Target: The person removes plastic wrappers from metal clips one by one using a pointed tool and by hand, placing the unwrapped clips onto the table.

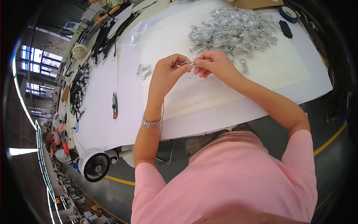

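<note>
Both hands meet over the white table, fingertips close together. My left hand (pixel 169 71) is pinched on a small metal clasp (pixel 193 64), and my right hand (pixel 213 66) pinches the same piece from the other side. Its exact shape is too small to tell. Beyond my hands lies a large pile of metal clasps in clear plastic (pixel 238 31). A smaller group of clasps (pixel 144 71) rests left of my left hand. One wrapped clasp (pixel 243 65) lies apart, near my right wrist.
A box cutter (pixel 115 106) lies on the table (pixel 130 128). Black straps (pixel 79 87) line its left side. Blue tape (pixel 288 14) and a black object (pixel 285 29) sit at the back right. A fan (pixel 96 164) stands by the near left corner. Another person's arm (pixel 108 14) shows at the far left.
</note>
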`<state>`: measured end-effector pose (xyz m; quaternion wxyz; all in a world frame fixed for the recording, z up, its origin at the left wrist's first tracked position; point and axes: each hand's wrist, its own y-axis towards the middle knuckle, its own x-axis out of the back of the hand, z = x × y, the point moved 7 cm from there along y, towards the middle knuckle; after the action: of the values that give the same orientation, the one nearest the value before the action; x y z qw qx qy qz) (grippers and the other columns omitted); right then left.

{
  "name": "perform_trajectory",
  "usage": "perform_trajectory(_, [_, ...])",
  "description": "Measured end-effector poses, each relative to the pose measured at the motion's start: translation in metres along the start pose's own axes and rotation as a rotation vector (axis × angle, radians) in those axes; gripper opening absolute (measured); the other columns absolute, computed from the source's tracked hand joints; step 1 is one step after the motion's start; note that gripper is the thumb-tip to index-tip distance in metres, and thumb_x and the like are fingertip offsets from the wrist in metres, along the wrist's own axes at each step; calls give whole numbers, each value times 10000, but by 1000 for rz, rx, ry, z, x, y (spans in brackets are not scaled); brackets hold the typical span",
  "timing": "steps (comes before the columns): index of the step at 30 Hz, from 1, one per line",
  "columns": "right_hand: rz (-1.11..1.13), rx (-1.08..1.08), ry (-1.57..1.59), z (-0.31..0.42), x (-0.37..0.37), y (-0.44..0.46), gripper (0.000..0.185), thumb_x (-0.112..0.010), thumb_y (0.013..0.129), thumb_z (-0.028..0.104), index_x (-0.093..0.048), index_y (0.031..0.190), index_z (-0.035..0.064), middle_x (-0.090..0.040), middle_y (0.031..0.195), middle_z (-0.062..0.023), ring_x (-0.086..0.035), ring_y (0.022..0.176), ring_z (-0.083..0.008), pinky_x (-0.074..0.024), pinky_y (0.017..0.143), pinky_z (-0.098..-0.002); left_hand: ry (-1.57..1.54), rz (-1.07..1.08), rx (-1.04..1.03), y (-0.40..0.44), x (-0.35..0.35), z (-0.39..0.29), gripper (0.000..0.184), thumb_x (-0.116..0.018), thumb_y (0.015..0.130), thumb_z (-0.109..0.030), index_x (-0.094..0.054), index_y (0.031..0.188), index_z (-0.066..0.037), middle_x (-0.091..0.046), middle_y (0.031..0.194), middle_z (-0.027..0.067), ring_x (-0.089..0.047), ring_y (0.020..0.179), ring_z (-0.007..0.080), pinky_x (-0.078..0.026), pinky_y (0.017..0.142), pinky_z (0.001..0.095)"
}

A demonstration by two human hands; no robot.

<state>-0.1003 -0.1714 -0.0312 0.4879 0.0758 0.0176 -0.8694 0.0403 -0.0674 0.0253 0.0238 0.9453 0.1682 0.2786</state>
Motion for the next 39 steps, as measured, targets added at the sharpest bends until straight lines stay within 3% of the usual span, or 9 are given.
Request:
perform_trajectory(3, [-43,74,-49,9,7,1,255,-668,1058,223,-726,1079,-25,-781,880,-75,-696,713,-96,-551,649,-253,-383,-9,187,4,-1,17,254,-722,1030,-198,-753,1082,48,-756,856,90,-446,532,24,-317,472,213])
perform_trajectory(6, [-49,90,-104,11,5,0,229,-656,1055,205,-717,1071,-15,-781,861,-77,-693,685,-100,-538,619,-258,-507,162,286,-2,-12,40,301,-674,1072,-235,-741,1072,58,-765,861,115,-373,467,17,-232,418,213])
perform_trajectory(9, [-70,76,-148,15,1,-5,211,-633,1064,202,-691,1070,-1,-779,852,-81,-688,665,-106,-535,614,-262,-546,183,292,-6,-21,46,283,-686,1065,-227,-739,1045,50,-766,858,111,-395,481,22,-251,437,209])
perform_trajectory(16, [-48,-46,11,3,5,1,213,-620,1072,281,-641,1050,70,-779,875,-128,-683,636,-117,-539,607,-258,-357,-126,197,-8,-7,25,233,-733,1023,-214,-773,951,4,-750,809,53,-410,535,19,-283,485,212])
perform_trajectory(19, [159,-348,126,-12,8,5,233,-654,1044,319,-637,1063,88,-790,915,-125,-698,688,-120,-562,663,-261,-324,-194,155,-13,-3,15,202,-740,1006,-192,-780,926,-10,-740,787,25,-404,550,12,-284,496,212])
perform_trajectory(25, [87,-118,-170,11,3,4,274,-745,984,308,-728,1058,44,-812,983,-111,-756,861,-143,-587,801,-292,-276,-92,132,-12,-4,19,163,-757,988,-157,-766,951,2,-730,786,32,-408,546,12,-266,485,205])
perform_trajectory(28, [239,-145,-177,5,-3,3,224,-749,992,276,-751,1048,59,-806,976,-72,-748,893,-127,-573,785,-275,-277,-90,144,-13,-8,16,187,-754,994,-177,-756,924,-4,-711,754,23,-407,540,13,-262,481,208])
perform_trajectory(36, [266,-217,-118,-2,-4,-3,217,-760,986,259,-744,1047,51,-792,919,-82,-749,804,-138,-580,743,-268,-242,-29,228,-12,-8,24,316,-739,1038,-269,-738,870,-2,-670,696,23,-388,501,22,-257,461,221])
perform_trajectory(39, [254,-257,-68,3,-8,-3,235,-754,993,272,-740,1069,50,-786,901,-85,-748,765,-142,-582,715,-259,-139,-132,86,-12,-6,8,232,-736,1022,-185,-742,890,6,-672,726,8,-508,602,42,-365,542,228])
